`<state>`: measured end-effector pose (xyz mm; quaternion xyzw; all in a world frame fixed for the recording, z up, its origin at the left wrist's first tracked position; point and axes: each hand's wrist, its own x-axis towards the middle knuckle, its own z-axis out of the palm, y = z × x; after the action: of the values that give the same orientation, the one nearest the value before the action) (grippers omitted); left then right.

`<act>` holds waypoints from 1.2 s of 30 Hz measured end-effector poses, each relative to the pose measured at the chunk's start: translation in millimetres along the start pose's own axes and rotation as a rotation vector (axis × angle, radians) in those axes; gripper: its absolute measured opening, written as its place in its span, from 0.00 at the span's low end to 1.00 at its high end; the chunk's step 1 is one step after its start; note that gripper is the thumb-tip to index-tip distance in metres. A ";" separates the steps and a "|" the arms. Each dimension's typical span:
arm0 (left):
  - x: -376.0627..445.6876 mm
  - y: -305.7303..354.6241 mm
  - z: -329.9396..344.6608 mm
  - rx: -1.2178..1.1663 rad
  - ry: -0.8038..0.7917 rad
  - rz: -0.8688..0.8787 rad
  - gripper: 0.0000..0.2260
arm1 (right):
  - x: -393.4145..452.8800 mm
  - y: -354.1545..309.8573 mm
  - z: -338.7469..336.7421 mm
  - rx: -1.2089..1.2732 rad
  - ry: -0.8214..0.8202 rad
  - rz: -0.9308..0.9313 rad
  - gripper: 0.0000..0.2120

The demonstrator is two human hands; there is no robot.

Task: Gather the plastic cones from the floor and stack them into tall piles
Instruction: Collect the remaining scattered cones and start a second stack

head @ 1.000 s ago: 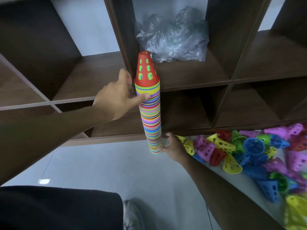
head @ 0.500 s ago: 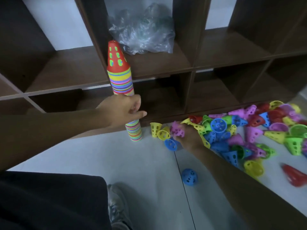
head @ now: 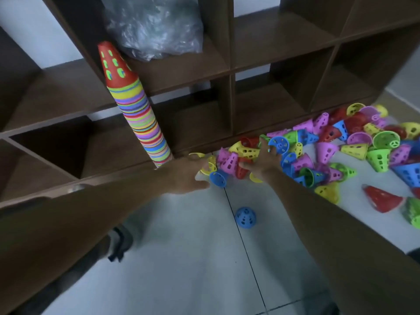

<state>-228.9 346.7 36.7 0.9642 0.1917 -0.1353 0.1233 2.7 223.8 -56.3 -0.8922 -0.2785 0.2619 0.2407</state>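
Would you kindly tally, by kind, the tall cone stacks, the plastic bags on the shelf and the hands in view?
cone stack: 1
plastic bag: 1
hands: 2, the left hand and the right hand
Total: 4

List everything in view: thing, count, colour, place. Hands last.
cone stack: one, multicoloured with a red top, leaning against the shelf
loose cones: many, pink, yellow, blue, green, red, heaped on the floor at right
lone cone: one, blue, on the floor apart from the heap
plastic bag: one, clear, in an upper shelf compartment
shelf: one, dark brown, along the wall
shoe: one, dark, bottom left
left hand: at the heap's near edge
right hand: spread over the heap
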 end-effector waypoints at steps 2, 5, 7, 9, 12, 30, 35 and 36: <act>18.7 -0.3 14.3 -0.079 0.036 -0.033 0.23 | 10.5 5.1 3.2 -0.050 -0.003 0.033 0.57; 41.4 -6.8 37.1 -0.151 0.029 -0.094 0.30 | 27.3 12.8 10.4 -0.175 0.041 0.052 0.54; 53.4 -14.9 52.3 -0.174 -0.013 -0.127 0.34 | 36.3 21.8 14.3 -0.223 0.091 0.061 0.50; 65.9 -24.4 63.4 -0.213 -0.032 -0.145 0.36 | 45.8 32.2 15.5 -0.246 0.116 0.062 0.50; 86.7 -29.9 72.4 -0.208 -0.011 -0.158 0.39 | 59.5 41.9 15.5 -0.247 0.086 0.023 0.48; 205.2 -44.1 110.8 -0.512 -0.086 -0.276 0.33 | 115.0 43.4 32.1 -0.109 -0.043 0.119 0.38; 218.2 -46.5 121.3 -0.592 -0.034 -0.269 0.24 | 127.2 42.6 37.8 -0.127 -0.047 0.151 0.34; 219.0 -46.0 122.3 -0.611 -0.034 -0.264 0.23 | 128.1 43.3 39.0 -0.123 -0.045 0.156 0.34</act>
<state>-78.7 426.1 -153.5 0.8471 0.3446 -0.1022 0.3914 85.9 283.1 -153.0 -0.9182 -0.2289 0.2820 0.1579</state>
